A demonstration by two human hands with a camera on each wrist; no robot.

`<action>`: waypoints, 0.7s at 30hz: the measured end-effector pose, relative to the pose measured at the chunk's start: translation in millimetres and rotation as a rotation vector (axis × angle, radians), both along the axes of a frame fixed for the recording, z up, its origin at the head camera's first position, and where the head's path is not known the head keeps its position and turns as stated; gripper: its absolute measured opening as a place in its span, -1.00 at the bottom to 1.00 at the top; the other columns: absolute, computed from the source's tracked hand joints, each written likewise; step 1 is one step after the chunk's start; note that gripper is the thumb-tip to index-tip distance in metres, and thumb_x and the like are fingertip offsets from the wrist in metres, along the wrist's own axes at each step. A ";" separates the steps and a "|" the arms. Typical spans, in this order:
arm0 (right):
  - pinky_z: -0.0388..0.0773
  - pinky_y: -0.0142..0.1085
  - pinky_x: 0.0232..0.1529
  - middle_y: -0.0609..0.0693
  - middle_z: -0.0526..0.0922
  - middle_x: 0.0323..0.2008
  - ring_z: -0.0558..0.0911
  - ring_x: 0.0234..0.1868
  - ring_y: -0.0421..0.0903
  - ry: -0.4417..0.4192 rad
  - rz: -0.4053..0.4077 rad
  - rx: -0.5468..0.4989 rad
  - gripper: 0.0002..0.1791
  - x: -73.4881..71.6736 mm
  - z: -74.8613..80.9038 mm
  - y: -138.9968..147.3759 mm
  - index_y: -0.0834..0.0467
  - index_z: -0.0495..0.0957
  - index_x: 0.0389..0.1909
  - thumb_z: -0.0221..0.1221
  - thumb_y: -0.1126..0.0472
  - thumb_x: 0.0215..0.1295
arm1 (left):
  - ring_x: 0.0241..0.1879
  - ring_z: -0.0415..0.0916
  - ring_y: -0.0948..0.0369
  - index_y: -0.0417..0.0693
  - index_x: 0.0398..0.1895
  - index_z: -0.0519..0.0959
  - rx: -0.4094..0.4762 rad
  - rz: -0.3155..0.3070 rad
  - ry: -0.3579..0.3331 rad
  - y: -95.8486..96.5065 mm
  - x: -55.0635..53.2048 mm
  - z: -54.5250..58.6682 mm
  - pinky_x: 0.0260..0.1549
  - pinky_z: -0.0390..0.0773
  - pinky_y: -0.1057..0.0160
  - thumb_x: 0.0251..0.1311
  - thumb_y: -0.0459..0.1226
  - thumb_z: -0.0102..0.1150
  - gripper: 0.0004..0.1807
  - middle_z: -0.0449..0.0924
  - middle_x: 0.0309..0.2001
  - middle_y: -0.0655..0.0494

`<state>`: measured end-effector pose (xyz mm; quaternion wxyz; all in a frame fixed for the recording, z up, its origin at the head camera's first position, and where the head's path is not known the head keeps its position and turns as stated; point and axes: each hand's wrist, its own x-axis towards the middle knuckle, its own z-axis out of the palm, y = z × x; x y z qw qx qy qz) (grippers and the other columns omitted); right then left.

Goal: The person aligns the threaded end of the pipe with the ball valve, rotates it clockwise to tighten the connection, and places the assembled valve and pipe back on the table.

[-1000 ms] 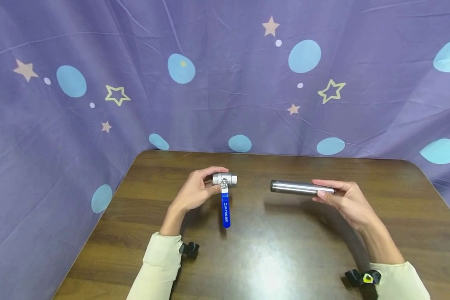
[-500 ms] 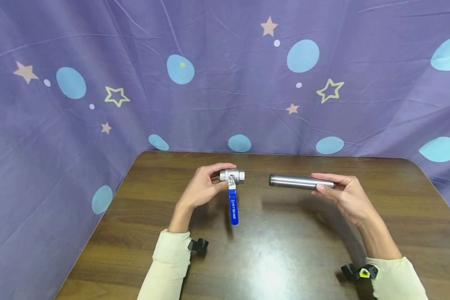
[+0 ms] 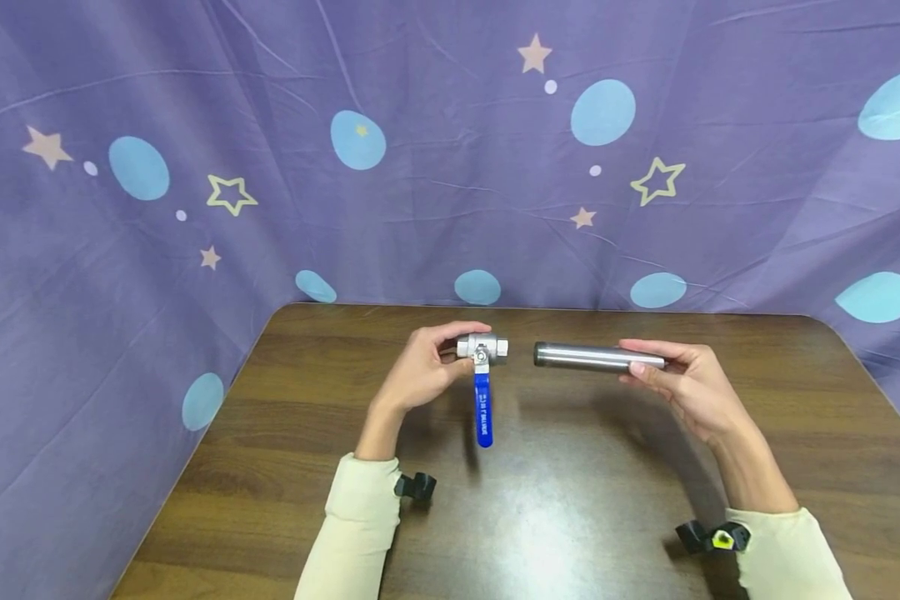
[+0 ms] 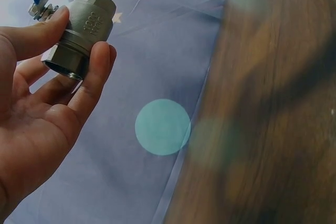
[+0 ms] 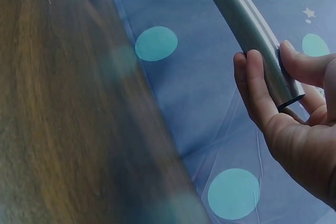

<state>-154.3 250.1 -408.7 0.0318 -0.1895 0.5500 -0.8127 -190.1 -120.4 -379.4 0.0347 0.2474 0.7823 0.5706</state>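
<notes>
My left hand [image 3: 423, 371] pinches a silver ball valve [image 3: 487, 345] between thumb and fingers. Its blue lever handle [image 3: 483, 410] points down toward me in the head view. In the left wrist view the near threaded opening of the valve body [image 4: 90, 20] shows between the fingers. Across a short gap, my right hand [image 3: 693, 387] grips a metal pipe [image 3: 592, 357] near its right end. The pipe lies roughly level, its dark threaded end facing the valve. From the right wrist, the pipe [image 5: 247, 22] runs up and away from the thumb and fingertips.
Both hands are above a brown wooden table [image 3: 270, 467], where their shadows fall. A purple curtain [image 3: 435, 217] with stars and blue dots hangs behind and to the left of it. Black wrist mounts [image 3: 417, 486] sit at both cuffs.
My left hand has carried the ball valve right and slightly away from me. The right hand has shifted the pipe slightly left and away, so the gap between them is narrower.
</notes>
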 end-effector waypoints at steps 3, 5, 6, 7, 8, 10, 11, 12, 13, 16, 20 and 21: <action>0.79 -0.26 0.04 0.07 0.85 0.00 0.86 -0.08 -0.09 0.000 -0.007 0.007 -0.54 -1.4 0.9 -1.6 0.33 0.75 0.11 0.06 0.71 0.39 | -0.15 0.67 0.17 -0.23 0.29 0.66 0.006 -0.008 -0.006 4.1 0.2 1.1 -0.17 0.74 0.39 0.17 -0.57 0.25 -0.44 0.75 0.09 -0.23; 0.79 -0.26 0.05 0.07 0.85 0.00 0.86 -0.10 -0.09 0.001 -0.007 0.005 -0.54 -2.4 1.1 -2.8 0.33 0.75 0.11 0.06 0.72 0.39 | -0.15 0.67 0.17 -0.22 0.30 0.66 0.008 -0.010 -0.012 6.7 0.3 1.8 -0.16 0.75 0.40 0.17 -0.58 0.25 -0.43 0.75 0.10 -0.23; 0.79 -0.27 0.05 0.07 0.85 0.00 0.87 -0.11 -0.08 0.002 -0.007 0.004 -0.54 -2.8 1.2 -3.4 0.33 0.75 0.11 0.06 0.72 0.39 | -0.15 0.67 0.17 -0.22 0.31 0.65 0.009 -0.011 -0.013 7.9 0.3 2.0 -0.16 0.75 0.40 0.17 -0.58 0.25 -0.43 0.75 0.10 -0.23; 0.78 -0.27 0.05 0.07 0.85 -0.01 0.87 -0.12 -0.08 0.003 -0.006 0.004 -0.54 -3.2 1.5 -4.0 0.32 0.75 0.11 0.06 0.72 0.39 | -0.14 0.67 0.17 -0.21 0.31 0.65 0.011 -0.012 -0.014 8.8 0.3 2.3 -0.16 0.75 0.40 0.17 -0.58 0.25 -0.43 0.75 0.10 -0.23; 0.78 -0.28 0.05 0.07 0.85 -0.01 0.87 -0.13 -0.07 0.005 -0.006 0.004 -0.54 -3.4 1.7 -4.5 0.32 0.75 0.11 0.06 0.72 0.39 | -0.14 0.68 0.17 -0.21 0.31 0.65 0.011 -0.011 -0.013 9.7 0.1 2.5 -0.15 0.75 0.39 0.17 -0.59 0.25 -0.42 0.75 0.10 -0.23; 0.78 -0.29 0.05 0.07 0.86 -0.01 0.87 -0.15 -0.06 0.006 -0.007 0.004 -0.54 -3.8 2.4 -5.7 0.32 0.75 0.11 0.06 0.72 0.39 | -0.13 0.68 0.15 -0.22 0.31 0.65 0.011 -0.013 -0.011 11.5 -0.1 3.1 -0.13 0.76 0.38 0.17 -0.59 0.26 -0.43 0.75 0.10 -0.23; 0.78 -0.29 0.05 0.07 0.86 -0.01 0.88 -0.16 -0.06 0.007 -0.009 0.005 -0.54 -4.0 2.8 -6.2 0.31 0.75 0.11 0.07 0.71 0.39 | -0.13 0.69 0.15 -0.22 0.31 0.65 0.012 -0.014 -0.010 12.2 -0.1 3.2 -0.12 0.77 0.38 0.17 -0.59 0.26 -0.43 0.75 0.10 -0.23; 0.78 -0.29 0.04 0.07 0.86 -0.02 0.88 -0.16 -0.06 0.008 -0.010 0.009 -0.54 -4.2 3.2 -6.8 0.31 0.76 0.10 0.07 0.71 0.39 | -0.13 0.69 0.15 -0.22 0.30 0.65 0.014 -0.015 -0.009 12.9 -0.3 3.3 -0.11 0.77 0.37 0.17 -0.59 0.26 -0.43 0.75 0.10 -0.24; 0.78 -0.29 0.05 0.07 0.86 -0.02 0.87 -0.16 -0.07 0.008 -0.012 0.010 -0.54 -4.4 3.7 -7.4 0.31 0.76 0.10 0.07 0.71 0.39 | -0.13 0.69 0.15 -0.22 0.30 0.65 0.013 -0.015 -0.007 13.6 -0.5 3.4 -0.12 0.78 0.37 0.17 -0.59 0.27 -0.43 0.75 0.10 -0.23; 0.79 -0.30 0.05 0.05 0.86 -0.01 0.87 -0.16 -0.08 0.009 -0.015 0.018 -0.54 -5.1 5.1 -9.4 0.29 0.76 0.10 0.08 0.70 0.39 | -0.15 0.69 0.15 -0.23 0.30 0.65 0.014 -0.016 -0.007 15.2 -1.2 3.3 -0.15 0.77 0.37 0.16 -0.58 0.27 -0.43 0.75 0.10 -0.23; 0.79 -0.32 0.04 0.02 0.87 -0.03 0.87 -0.17 -0.10 0.013 -0.022 0.050 -0.54 -6.6 5.7 -12.4 0.25 0.77 0.09 0.09 0.69 0.40 | -0.16 0.68 0.13 -0.24 0.29 0.66 0.018 -0.018 -0.016 17.4 -2.4 2.6 -0.19 0.75 0.39 0.16 -0.58 0.27 -0.44 0.75 0.08 -0.22; 0.79 -0.33 0.04 0.02 0.87 -0.03 0.87 -0.18 -0.11 0.012 -0.023 0.054 -0.54 -7.0 5.7 -13.0 0.24 0.78 0.09 0.10 0.68 0.40 | -0.17 0.68 0.13 -0.25 0.29 0.66 0.018 -0.017 -0.019 17.9 -2.8 2.4 -0.20 0.74 0.40 0.16 -0.58 0.27 -0.44 0.75 0.07 -0.22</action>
